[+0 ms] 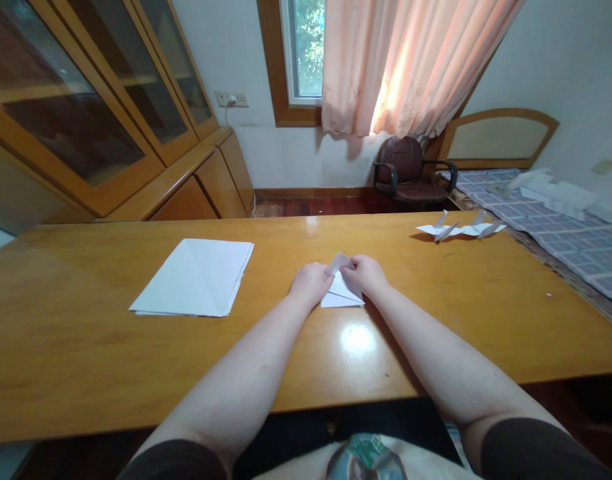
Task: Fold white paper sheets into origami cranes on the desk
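Note:
A small piece of folded white paper (pixel 339 298) lies on the wooden table in front of me, with a flap raised at its far end. My left hand (pixel 311 283) grips the paper's left side, fingers closed near the raised flap. On the other side my right hand (pixel 367 274) pinches the flap's right edge between thumb and fingers. Creases cross the near part of the paper. Both hands partly hide its far and side edges. To the left lies a stack of white paper sheets (pixel 196 279), apart from my hands.
Folded paper figures (pixel 460 229) stand at the table's (pixel 451 300) far right. A glass-door cabinet (pixel 99 120) is on the left. Beyond the table are an office chair (pixel 406 167) and a bed (pixel 531 200) with a checked cover.

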Motion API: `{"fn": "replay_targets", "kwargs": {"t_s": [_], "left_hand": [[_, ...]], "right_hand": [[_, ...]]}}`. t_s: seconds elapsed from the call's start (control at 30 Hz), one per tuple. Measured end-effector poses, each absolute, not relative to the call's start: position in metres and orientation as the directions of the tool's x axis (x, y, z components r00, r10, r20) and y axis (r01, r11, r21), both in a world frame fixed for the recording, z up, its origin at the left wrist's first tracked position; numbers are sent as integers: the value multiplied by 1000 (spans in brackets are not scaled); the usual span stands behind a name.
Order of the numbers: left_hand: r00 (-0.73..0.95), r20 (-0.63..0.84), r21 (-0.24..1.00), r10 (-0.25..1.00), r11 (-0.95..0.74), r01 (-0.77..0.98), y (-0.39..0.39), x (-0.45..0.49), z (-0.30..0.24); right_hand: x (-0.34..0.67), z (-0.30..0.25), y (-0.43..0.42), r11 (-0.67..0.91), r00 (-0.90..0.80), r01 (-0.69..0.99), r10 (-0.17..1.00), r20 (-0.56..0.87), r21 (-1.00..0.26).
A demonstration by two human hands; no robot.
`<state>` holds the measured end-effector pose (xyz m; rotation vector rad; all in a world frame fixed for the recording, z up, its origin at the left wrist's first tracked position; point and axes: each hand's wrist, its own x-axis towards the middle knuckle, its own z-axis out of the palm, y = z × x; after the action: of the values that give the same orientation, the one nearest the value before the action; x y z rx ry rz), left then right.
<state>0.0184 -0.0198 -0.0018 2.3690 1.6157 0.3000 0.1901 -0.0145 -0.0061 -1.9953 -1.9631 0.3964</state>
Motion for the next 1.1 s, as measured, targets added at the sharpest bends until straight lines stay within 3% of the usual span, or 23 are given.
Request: {"fn": "replay_targets", "kwargs": {"t_s": [0.3, 0.5, 0.8, 1.1], "left_hand": [[381, 44, 378, 924, -368, 849, -20, 17, -1], [440, 57, 351, 896, -431, 832, -19, 17, -3], [388, 28, 331, 921, -375, 866, -17, 18, -4], [398, 49, 355, 916, -389, 850, -13, 13, -8]], "right_hand": [[189, -6, -16, 57, -16, 926, 994, 112, -372], [195, -4, -15, 44, -29, 921, 999, 44, -387], [200, -3, -20, 6, -32, 878, 998, -46, -479], [200, -1, -23, 237, -241, 868, 969, 47, -437]]}}
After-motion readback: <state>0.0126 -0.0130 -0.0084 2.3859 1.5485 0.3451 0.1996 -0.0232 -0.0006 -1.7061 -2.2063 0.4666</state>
